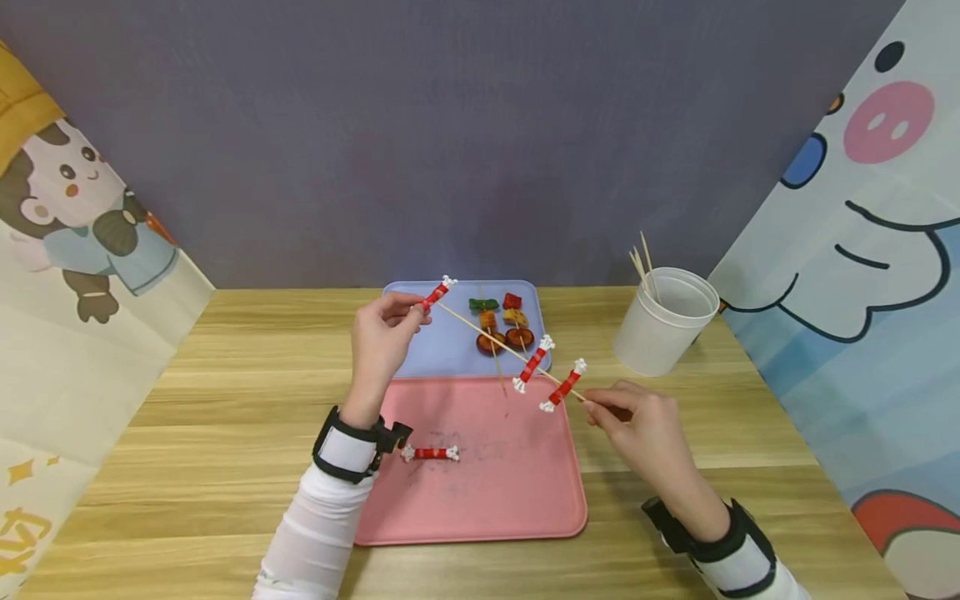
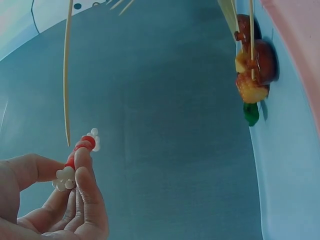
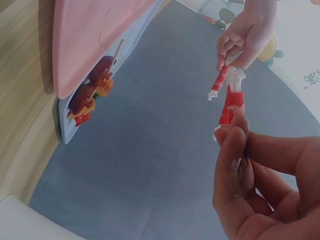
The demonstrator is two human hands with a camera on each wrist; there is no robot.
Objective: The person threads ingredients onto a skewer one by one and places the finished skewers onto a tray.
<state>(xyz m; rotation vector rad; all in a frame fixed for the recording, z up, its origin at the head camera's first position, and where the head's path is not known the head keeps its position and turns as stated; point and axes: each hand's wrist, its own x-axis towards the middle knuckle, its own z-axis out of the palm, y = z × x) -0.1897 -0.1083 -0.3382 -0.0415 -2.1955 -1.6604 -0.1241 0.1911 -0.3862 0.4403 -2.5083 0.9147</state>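
My left hand [image 1: 378, 337] pinches a red toy piece with white knobbly ends [image 2: 82, 145] between thumb and fingers, above the blue tray. The right hand [image 1: 641, 425] pinches the lower end of a thin wooden skewer [image 1: 480, 329]. Two similar pieces, an upper one [image 1: 533, 365] and a lower one [image 1: 564, 386], are threaded crosswise near the right fingers. In the left wrist view, the skewer's bare tip is close to the left-hand piece but apart from it. Another red and white piece [image 1: 431, 453] lies on the pink tray [image 1: 510, 508].
Behind the pink tray is a blue tray [image 1: 435, 350] bearing two skewers of toy food, with brown slices [image 1: 491, 342] and green, red and yellow bits. At the right stands a white bucket [image 1: 656, 342] with several wooden sticks [image 1: 648, 275]. A grey wall [image 1: 450, 150] backs the table.
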